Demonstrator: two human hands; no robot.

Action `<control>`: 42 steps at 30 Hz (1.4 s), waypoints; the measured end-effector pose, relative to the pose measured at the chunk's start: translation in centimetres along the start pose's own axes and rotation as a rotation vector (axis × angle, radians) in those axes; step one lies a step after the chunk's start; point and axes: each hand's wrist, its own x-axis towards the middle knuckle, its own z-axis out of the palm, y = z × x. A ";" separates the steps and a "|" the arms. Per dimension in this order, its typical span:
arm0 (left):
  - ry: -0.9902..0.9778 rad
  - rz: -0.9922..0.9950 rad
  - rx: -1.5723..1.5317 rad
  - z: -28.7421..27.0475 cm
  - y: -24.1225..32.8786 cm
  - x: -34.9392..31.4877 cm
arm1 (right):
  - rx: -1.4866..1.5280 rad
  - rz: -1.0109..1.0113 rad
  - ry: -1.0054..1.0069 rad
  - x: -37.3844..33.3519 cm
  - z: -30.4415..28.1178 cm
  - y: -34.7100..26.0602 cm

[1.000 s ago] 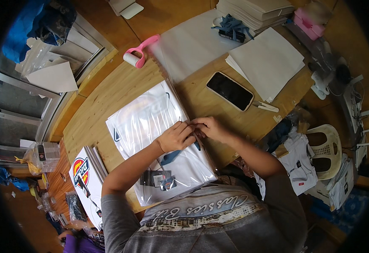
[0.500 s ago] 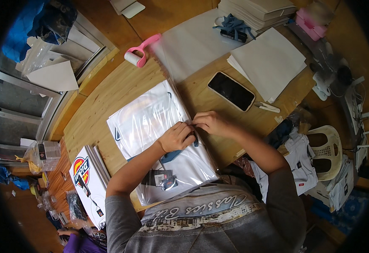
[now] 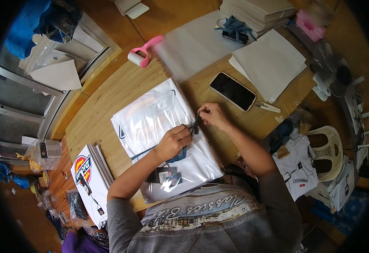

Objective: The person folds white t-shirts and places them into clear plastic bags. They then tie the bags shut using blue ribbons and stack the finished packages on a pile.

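Head view gives me a wooden table [image 3: 96,116] and, aslant on it, folded white clothes [image 3: 144,116] under glossy, streaked clear plastic [image 3: 203,166]. The left hand [image 3: 173,143] curls on top, its grip I cannot tell; the right hand [image 3: 214,116], by their right edge, pinches a thin dark strip [image 3: 196,123].

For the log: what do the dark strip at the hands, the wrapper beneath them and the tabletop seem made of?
Dark strip: probably cloth, matte and bending softly. Wrapper: clear, glossy plastic film, from its streaky highlights. Tabletop: wood or wood-look laminate; grain visible, slight sheen.
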 end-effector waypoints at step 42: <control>1.265 -0.559 -0.582 -16.9 7.8 -10.6 | -0.219 -0.831 0.198 -6.4 1.7 -7.2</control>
